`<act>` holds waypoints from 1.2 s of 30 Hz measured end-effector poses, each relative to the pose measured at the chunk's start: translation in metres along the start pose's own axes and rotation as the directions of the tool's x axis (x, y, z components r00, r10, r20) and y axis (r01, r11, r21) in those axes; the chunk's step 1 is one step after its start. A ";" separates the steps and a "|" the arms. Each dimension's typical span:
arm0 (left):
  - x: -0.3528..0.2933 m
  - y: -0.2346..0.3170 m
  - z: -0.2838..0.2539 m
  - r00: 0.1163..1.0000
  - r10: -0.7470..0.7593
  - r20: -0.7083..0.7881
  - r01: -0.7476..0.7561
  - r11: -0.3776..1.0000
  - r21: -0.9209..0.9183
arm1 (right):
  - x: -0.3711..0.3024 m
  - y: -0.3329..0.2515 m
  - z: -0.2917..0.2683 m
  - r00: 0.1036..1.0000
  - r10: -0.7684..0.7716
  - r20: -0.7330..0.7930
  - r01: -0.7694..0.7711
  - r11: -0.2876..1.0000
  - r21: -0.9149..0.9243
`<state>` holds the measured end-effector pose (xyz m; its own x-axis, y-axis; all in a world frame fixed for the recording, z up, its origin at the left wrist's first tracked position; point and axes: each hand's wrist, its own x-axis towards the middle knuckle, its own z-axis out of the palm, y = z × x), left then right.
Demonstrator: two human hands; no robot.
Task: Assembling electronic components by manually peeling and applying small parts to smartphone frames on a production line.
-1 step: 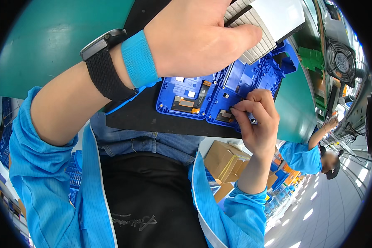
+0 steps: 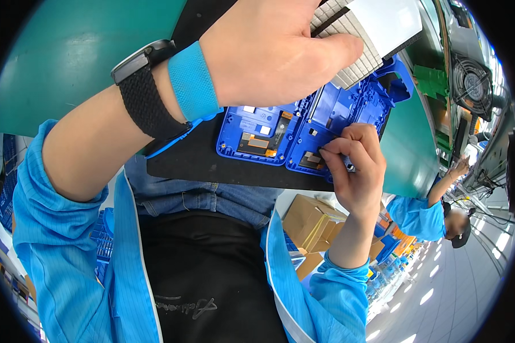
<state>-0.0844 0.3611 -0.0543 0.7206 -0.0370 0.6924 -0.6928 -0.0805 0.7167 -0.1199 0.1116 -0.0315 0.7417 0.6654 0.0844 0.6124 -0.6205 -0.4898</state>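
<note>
Thumb and forefinger of the right hand come together in a narrow pinch, low over a right-hand blue housing; from where I stand I cannot tell whether anything small is caught between their tips. That housing lies open on a black mat, with a small dark-and-silver part in its lower end, just beside the pinch. Next to it, on the mat as well, lies a left-hand blue housing, its inside facing up, with a dark panel edged in orange. The left hand stretches across above both, its thumb out over a grey ribbed sheet, beside which a white sheet shows; its other fingers are mostly out of sight, so I cannot tell what it grips. On that wrist are 2 bands, a watch on a black strap and a light-blue wristband. Green tabletop spreads around the mat. Below the right forearm is an open cardboard box, and farther off, to the right, 1 co-worker in blue raises an arm near a round fan.
</note>
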 end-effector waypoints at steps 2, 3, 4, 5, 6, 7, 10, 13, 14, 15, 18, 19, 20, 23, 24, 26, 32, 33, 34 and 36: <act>-0.001 0.000 0.001 0.999 -0.036 -0.007 0.035 0.995 -0.088 | 0.000 -0.001 0.001 1.000 -0.019 0.005 0.019 0.999 -0.029; -0.001 0.001 0.001 0.999 -0.036 -0.007 0.036 0.995 -0.089 | 0.000 -0.001 0.002 0.999 -0.036 0.011 0.037 0.998 -0.058; 0.000 0.002 0.000 1.000 -0.025 -0.001 0.025 0.999 -0.039 | 0.000 -0.001 0.002 0.999 -0.036 0.011 0.037 0.998 -0.059; 0.000 0.004 -0.001 1.000 -0.014 0.005 0.014 1.000 0.014 | 0.001 -0.002 0.002 0.999 -0.049 0.019 0.051 0.995 -0.087; 0.000 0.005 -0.001 1.000 -0.014 0.004 0.014 1.000 0.016 | 0.001 -0.002 0.002 0.998 -0.062 0.026 0.065 0.991 -0.116; 0.000 0.006 -0.001 1.000 -0.029 0.001 0.029 0.999 0.023 | 0.001 -0.003 0.002 0.998 -0.065 0.027 0.067 0.991 -0.115; 0.000 0.008 0.001 0.999 -0.048 -0.002 0.048 0.998 0.032 | 0.000 -0.006 0.002 0.999 -0.045 0.028 0.049 0.989 -0.137; 0.000 0.007 0.001 0.999 -0.045 -0.007 0.045 0.999 0.030 | 0.001 -0.006 0.003 0.998 -0.044 0.034 0.049 0.988 -0.148; 0.000 0.005 0.001 0.999 -0.038 -0.014 0.038 0.999 0.014 | 0.001 -0.005 0.002 0.998 -0.047 0.037 0.052 0.991 -0.126; 0.000 0.001 0.002 0.999 -0.039 -0.016 0.039 0.999 0.015 | 0.001 -0.003 0.001 0.998 -0.051 0.040 0.055 0.993 -0.105; 0.004 0.000 0.001 1.000 -0.003 -0.013 0.004 1.000 0.030 | -0.004 0.001 -0.002 0.999 -0.031 0.014 0.032 0.998 -0.062; 0.007 0.002 0.000 0.969 -0.247 0.009 0.245 0.957 -0.158 | -0.005 0.002 -0.002 0.999 -0.030 0.015 0.031 0.998 -0.063; 0.009 0.008 -0.002 0.881 -0.468 0.074 0.464 0.823 -0.328 | -0.005 0.001 -0.003 0.999 -0.033 0.007 0.033 0.998 -0.058; 0.002 0.013 0.000 0.998 -0.067 -0.017 0.069 0.991 0.113 | -0.005 0.002 -0.002 0.999 -0.053 -0.003 0.052 0.996 -0.067; 0.003 0.012 -0.001 0.998 -0.067 -0.017 0.069 0.991 0.114 | -0.004 0.002 -0.001 0.998 -0.070 -0.004 0.069 0.994 -0.080; 0.007 0.007 -0.002 0.881 -0.470 0.059 0.461 0.822 -0.333 | -0.004 0.001 0.000 0.996 -0.084 -0.011 0.082 0.992 -0.094; 0.001 0.006 0.002 0.998 -0.063 -0.012 0.064 0.987 0.144 | -0.005 -0.001 0.001 0.994 -0.102 -0.035 0.097 0.987 -0.131; 0.003 0.006 0.001 0.998 -0.063 -0.011 0.064 0.988 0.143 | -0.005 -0.001 0.001 0.995 -0.098 -0.036 0.093 0.988 -0.120; 0.006 0.006 -0.001 0.960 -0.280 0.012 0.280 0.955 -0.099 | -0.006 0.000 0.000 0.995 -0.097 -0.036 0.092 0.988 -0.121; 0.008 0.008 -0.002 0.877 -0.472 0.085 0.473 0.820 -0.321 | -0.006 0.001 0.000 0.996 -0.060 -0.066 0.057 0.997 -0.052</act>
<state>-0.0844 0.3624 -0.0430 0.9619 -0.0795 0.2617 -0.2368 0.2364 0.9424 -0.1239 0.1067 -0.0329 0.7197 0.6731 0.1705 0.6671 -0.6022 -0.4386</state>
